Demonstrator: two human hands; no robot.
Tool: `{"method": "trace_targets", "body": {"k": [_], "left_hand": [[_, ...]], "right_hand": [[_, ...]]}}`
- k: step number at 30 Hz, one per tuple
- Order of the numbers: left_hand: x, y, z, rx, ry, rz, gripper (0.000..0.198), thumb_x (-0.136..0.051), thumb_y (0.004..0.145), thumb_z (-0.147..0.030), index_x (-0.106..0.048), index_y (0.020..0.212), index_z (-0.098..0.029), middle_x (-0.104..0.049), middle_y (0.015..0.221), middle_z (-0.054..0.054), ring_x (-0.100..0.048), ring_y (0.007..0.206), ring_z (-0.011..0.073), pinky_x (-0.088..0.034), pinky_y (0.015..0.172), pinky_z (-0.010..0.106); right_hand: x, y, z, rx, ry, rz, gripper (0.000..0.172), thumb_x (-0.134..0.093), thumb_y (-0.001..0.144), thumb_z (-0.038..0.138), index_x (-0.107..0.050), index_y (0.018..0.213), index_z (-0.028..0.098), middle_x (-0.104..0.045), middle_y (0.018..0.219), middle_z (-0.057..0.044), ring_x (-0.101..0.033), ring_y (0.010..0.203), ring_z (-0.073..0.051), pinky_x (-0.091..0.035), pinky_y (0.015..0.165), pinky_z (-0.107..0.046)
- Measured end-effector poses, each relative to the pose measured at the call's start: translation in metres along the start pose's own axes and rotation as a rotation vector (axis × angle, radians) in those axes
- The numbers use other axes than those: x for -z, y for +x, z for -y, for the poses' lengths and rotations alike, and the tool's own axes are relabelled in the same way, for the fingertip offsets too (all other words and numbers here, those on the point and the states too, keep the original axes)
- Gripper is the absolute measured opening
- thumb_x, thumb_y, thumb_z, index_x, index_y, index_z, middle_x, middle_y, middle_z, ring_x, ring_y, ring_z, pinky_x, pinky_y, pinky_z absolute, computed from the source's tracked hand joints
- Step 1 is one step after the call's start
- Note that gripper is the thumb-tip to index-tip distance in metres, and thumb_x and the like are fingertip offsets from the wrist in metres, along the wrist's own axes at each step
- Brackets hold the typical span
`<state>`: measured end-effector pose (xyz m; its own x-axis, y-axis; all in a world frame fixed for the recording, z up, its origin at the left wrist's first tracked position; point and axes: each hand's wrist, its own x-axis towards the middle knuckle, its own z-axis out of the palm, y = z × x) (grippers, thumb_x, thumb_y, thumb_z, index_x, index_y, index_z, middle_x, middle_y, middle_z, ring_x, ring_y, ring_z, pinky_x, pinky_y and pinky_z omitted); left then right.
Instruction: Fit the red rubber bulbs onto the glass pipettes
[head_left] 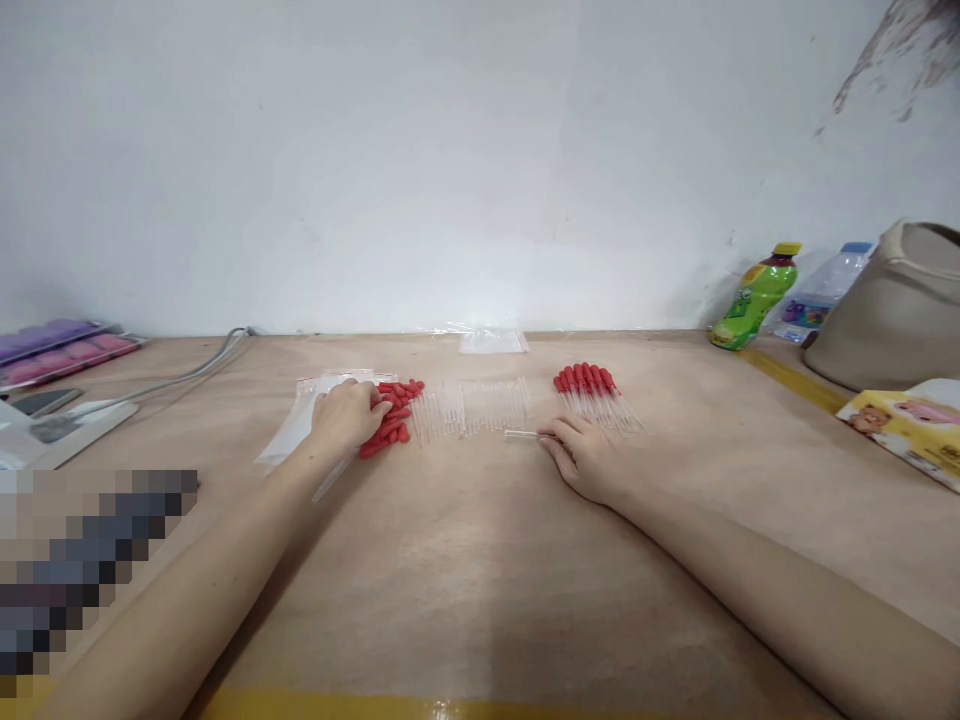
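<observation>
Here, short of the wall-side edge of the counter (pixel 450 560), the right hand (pixel 583 455) pinches a clear tube (pixel 520 434); the left hand (pixel 345 414) is at the red bulbs (pixel 390 431), its grip unclear.

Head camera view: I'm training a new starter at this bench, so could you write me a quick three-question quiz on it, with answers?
1. Multiple choice: what does the right hand hold?
A) a drink bottle
B) a clear tube
C) a yellow packet

2. True or false: the left hand is at the pile of loose red bulbs.

3. Short answer: on which side of the row of bare clear tubes do the red-topped droppers lie, as the camera sees it?

Key: 1. B. 2. True. 3. On the right, just beyond the right hand.
</observation>
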<state>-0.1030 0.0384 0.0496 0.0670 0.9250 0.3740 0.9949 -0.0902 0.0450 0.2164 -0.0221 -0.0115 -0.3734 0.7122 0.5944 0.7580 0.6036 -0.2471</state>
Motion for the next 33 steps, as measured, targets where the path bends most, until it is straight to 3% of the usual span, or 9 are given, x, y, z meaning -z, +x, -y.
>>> {"method": "trace_targets", "body": {"k": [5,8,12,15,19,26,33], "left_hand": [[0.01,0.0,-0.009,-0.038,0.031,-0.083,0.02,-0.05,0.078,-0.026,-0.052,0.062,-0.015,-0.052,0.072,0.009,-0.053,0.082,0.0285,-0.038,0.073,0.044],[0.006,-0.006,-0.027,-0.216,-0.152,-0.17,0.016,-0.045,0.081,-0.022,-0.05,0.067,-0.017,-0.054,0.073,0.009,-0.052,0.083,0.0269,-0.038,0.075,0.042],[-0.014,-0.033,-0.065,-0.411,-0.377,-0.03,0.013,-0.041,0.085,-0.027,-0.05,0.08,-0.018,-0.058,0.076,0.003,-0.055,0.071,0.0173,-0.042,0.063,0.03],[-0.028,-0.052,-0.084,-0.524,-0.605,0.047,0.013,-0.041,0.087,-0.027,-0.05,0.089,-0.018,-0.059,0.082,0.003,-0.056,0.076,0.0155,-0.043,0.067,0.028],[-0.03,-0.058,-0.089,-0.552,-0.676,0.059,0.019,-0.042,0.087,-0.025,-0.053,0.1,-0.018,-0.058,0.09,0.005,-0.055,0.085,0.0159,-0.043,0.075,0.029],[-0.022,-0.057,-0.089,-0.562,-0.727,0.079,0.02,-0.039,0.087,-0.025,-0.057,0.09,-0.018,-0.058,0.086,0.004,-0.055,0.081,0.015,-0.043,0.075,0.028],[-0.031,-0.058,-0.091,-0.412,-0.886,0.235,0.023,-0.036,0.088,-0.032,-0.053,0.09,-0.016,-0.054,0.064,-0.001,-0.049,0.054,0.0097,-0.042,0.054,0.023]], "right_hand": [[-0.001,0.0,-0.001,-0.002,0.0,-0.001,0.018,-0.038,0.086,0.018,-0.056,0.089,0.018,-0.06,0.084,-0.006,-0.055,0.078,-0.016,-0.04,0.073,-0.03],[0.001,0.001,0.002,0.003,0.005,-0.019,0.02,-0.038,0.086,0.018,-0.057,0.093,0.018,-0.06,0.086,-0.006,-0.056,0.079,-0.016,-0.042,0.071,-0.029],[0.005,0.002,0.007,0.005,-0.019,-0.022,0.025,-0.036,0.087,0.019,-0.057,0.101,0.02,-0.06,0.089,-0.006,-0.057,0.077,-0.015,-0.042,0.069,-0.027],[0.007,0.002,0.011,0.017,0.027,-0.01,0.023,-0.037,0.086,0.019,-0.057,0.097,0.02,-0.06,0.088,-0.006,-0.056,0.078,-0.015,-0.043,0.07,-0.027],[0.007,0.001,0.017,0.031,0.099,-0.006,0.018,-0.039,0.085,0.019,-0.055,0.092,0.018,-0.059,0.082,-0.005,-0.055,0.076,-0.014,-0.043,0.068,-0.026],[0.003,0.002,0.022,0.077,0.09,0.033,0.017,-0.039,0.085,0.019,-0.055,0.09,0.018,-0.06,0.081,-0.004,-0.054,0.074,-0.014,-0.041,0.071,-0.028],[0.0,0.002,0.02,0.087,0.139,0.049,0.014,-0.043,0.084,0.02,-0.057,0.083,0.019,-0.06,0.075,-0.002,-0.054,0.07,-0.012,-0.038,0.069,-0.027]]}}
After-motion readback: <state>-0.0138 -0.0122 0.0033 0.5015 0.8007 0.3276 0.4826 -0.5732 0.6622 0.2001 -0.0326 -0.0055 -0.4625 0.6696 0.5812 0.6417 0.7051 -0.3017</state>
